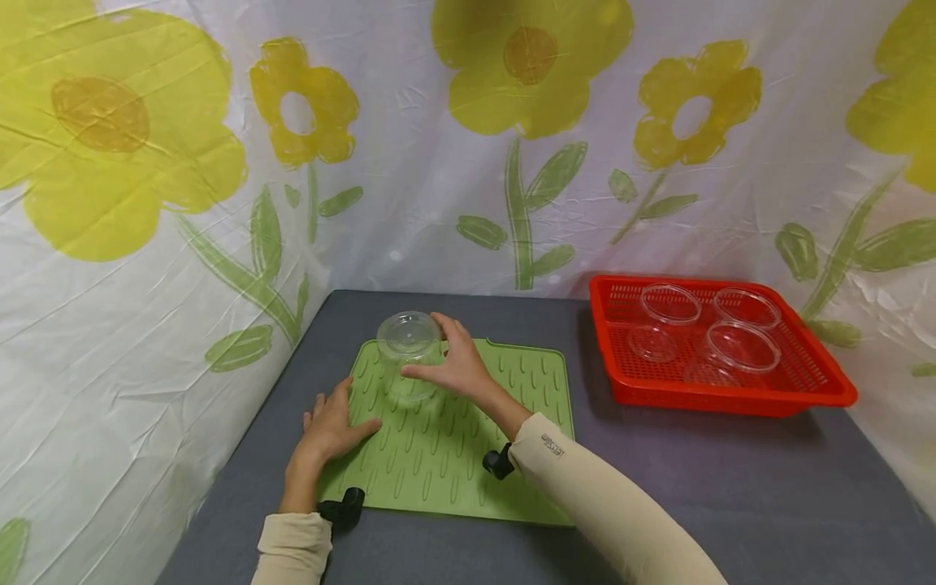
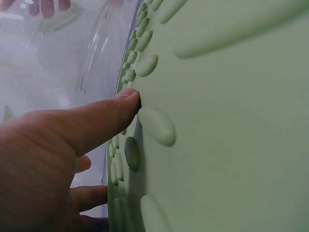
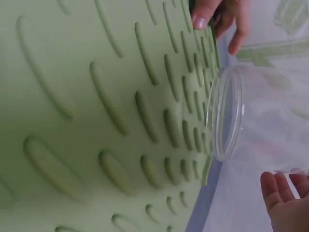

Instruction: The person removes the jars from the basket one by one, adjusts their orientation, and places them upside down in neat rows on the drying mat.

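Note:
My right hand [image 1: 459, 366] grips a clear plastic cup [image 1: 398, 370] near its upper end, over the far left part of a green ridged drying mat [image 1: 468, 455]. The cup is upside down: in the right wrist view its ringed rim [image 3: 226, 113] faces the mat, close over the surface. My left hand [image 1: 331, 426] lies at the mat's left edge, thumb and fingers spread and holding nothing. In the left wrist view the left thumb [image 2: 104, 118] rests on the mat's border, its other fingers partly hidden by the mat.
To the right on the grey table [image 1: 658, 487] stands a red slotted basket [image 1: 610, 357]. Three clear containers, one with its rim [image 1: 743, 347] nearest, sit in it. A white curtain [image 1: 409, 203] printed with yellow flowers hangs behind the table and along its sides.

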### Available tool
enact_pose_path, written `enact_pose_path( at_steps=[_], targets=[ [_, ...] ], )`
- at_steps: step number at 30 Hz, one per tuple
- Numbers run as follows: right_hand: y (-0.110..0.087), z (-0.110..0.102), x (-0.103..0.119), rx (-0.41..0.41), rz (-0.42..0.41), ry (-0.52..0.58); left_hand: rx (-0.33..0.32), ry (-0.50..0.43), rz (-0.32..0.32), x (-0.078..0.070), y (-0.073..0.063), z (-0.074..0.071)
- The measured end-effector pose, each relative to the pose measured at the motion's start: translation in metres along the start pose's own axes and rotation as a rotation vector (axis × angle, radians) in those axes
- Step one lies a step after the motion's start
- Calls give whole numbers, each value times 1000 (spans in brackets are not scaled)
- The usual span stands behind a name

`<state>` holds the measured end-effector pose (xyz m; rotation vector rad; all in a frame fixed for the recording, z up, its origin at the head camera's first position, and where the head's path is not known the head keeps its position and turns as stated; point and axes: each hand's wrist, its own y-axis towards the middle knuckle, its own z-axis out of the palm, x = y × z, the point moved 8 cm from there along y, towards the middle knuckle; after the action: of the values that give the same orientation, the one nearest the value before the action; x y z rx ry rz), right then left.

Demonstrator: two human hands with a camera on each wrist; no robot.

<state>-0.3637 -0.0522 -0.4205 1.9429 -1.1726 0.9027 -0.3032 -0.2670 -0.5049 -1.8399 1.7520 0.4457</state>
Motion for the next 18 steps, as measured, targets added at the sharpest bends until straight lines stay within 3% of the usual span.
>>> enact_pose_path(
  at_steps=[9,18],
  targets=[
    [8,21,15,46,-30,-21,-4,5,6,2,0,0],
    [15,27,19,63,-10,-26,-7,8,8,1,0,-1]
  ],
)
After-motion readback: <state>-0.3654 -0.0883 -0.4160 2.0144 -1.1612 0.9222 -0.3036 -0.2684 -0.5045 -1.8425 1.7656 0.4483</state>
